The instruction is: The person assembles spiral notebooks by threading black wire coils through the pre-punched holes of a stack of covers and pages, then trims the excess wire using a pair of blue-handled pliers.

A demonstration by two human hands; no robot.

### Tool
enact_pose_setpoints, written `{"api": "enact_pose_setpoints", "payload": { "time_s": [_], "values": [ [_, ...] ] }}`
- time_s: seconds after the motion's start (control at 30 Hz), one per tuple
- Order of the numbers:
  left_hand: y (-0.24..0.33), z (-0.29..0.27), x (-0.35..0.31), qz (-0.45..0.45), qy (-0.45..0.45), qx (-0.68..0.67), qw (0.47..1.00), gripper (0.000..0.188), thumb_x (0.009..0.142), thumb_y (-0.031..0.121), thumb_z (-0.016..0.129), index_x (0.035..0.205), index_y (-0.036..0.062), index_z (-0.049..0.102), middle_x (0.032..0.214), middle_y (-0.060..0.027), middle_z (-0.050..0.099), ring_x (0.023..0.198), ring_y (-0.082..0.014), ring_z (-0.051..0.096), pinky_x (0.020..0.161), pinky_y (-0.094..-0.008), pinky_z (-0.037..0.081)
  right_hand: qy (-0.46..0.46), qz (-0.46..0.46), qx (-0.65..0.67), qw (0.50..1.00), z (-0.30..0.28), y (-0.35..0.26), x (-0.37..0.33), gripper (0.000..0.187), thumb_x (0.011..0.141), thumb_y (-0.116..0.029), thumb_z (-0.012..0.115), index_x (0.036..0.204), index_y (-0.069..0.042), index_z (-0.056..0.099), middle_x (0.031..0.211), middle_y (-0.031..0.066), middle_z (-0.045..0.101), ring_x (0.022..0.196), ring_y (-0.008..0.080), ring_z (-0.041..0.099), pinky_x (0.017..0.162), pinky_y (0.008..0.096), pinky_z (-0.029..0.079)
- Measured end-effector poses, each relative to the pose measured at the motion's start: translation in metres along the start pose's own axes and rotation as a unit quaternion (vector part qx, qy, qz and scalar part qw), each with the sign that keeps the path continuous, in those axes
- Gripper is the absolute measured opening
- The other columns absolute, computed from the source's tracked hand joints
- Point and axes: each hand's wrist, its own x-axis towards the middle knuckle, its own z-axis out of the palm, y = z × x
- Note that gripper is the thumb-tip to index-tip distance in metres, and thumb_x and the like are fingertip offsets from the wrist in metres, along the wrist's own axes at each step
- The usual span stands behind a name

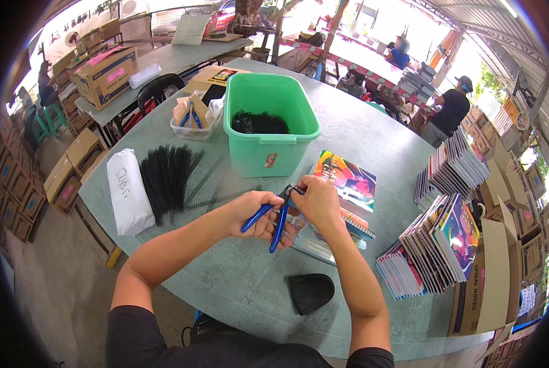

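My left hand [256, 214] is closed round blue-handled cutting pliers [279, 228], their jaws pointing up and away from me. Close beside the jaws, my right hand [318, 201] pinches what looks like the end of a black spiral coil [297, 189]; the fingers hide most of it. Under and beyond my right hand lie spiral notebooks with colourful covers [355, 184]. Left of my hands, several loose black coils [216, 201] rest on the table next to a thick bunch of coils [169, 178].
Behind my hands stands a green tub [268, 153] with black coils inside. A white wrapped packet [129, 193] lies at left, a small tool box [193, 129] farther back. Notebook stacks [431, 248] and an open carton [492, 282] stand right. A black rounded piece [311, 293] lies near me.
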Motion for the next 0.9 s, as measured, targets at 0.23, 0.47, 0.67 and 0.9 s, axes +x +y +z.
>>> {"api": "enact_pose_setpoints", "payload": {
  "time_s": [0.23,0.47,0.67,0.9],
  "values": [
    [-0.017,-0.004,0.018,0.242,0.283,0.645,0.667,0.034,0.091,0.025,0.05,0.112,-0.0019,0.052,0.086,-0.0234,0.06,0.08,-0.0417,0.058,0.076,-0.0459,0.048,0.019,-0.027,-0.065,0.997,0.004,0.001,0.0,0.02,0.075,-0.018,0.064,0.086,-0.002,0.064,0.089,0.0184,0.065,0.083,0.0342,0.064,0.071,0.0431,0.051],
    [-0.109,-0.06,0.013,0.253,0.197,0.783,0.534,0.04,0.084,0.032,0.062,0.111,0.0023,0.057,0.098,-0.0199,0.056,0.093,-0.0379,0.055,0.08,-0.0446,0.046,-0.023,0.071,-0.156,0.985,-0.054,0.042,-0.026,0.032,0.077,-0.022,0.068,0.106,-0.007,0.066,0.096,0.0158,0.067,0.09,0.0342,0.064,0.078,0.0428,0.049],
    [-0.07,-0.084,0.046,0.238,0.279,0.721,0.588,0.03,0.083,0.022,0.061,0.106,0.0031,0.061,0.1,-0.0185,0.057,0.097,-0.0348,0.054,0.083,-0.0426,0.047,-0.065,0.114,-0.134,0.982,-0.085,0.068,-0.061,0.029,0.076,-0.02,0.069,0.101,-0.005,0.066,0.088,0.0181,0.067,0.084,0.0354,0.064,0.074,0.0426,0.049],
    [-0.042,-0.135,0.097,0.237,0.286,0.82,0.435,0.029,0.08,0.011,0.056,0.109,0.0041,0.058,0.102,-0.0172,0.058,0.099,-0.0353,0.056,0.081,-0.0447,0.049,0.0,0.097,-0.17,0.981,-0.068,0.075,-0.058,0.026,0.076,-0.019,0.069,0.098,-0.008,0.063,0.081,0.0165,0.067,0.079,0.035,0.065,0.067,0.044,0.049]
  ]
}}
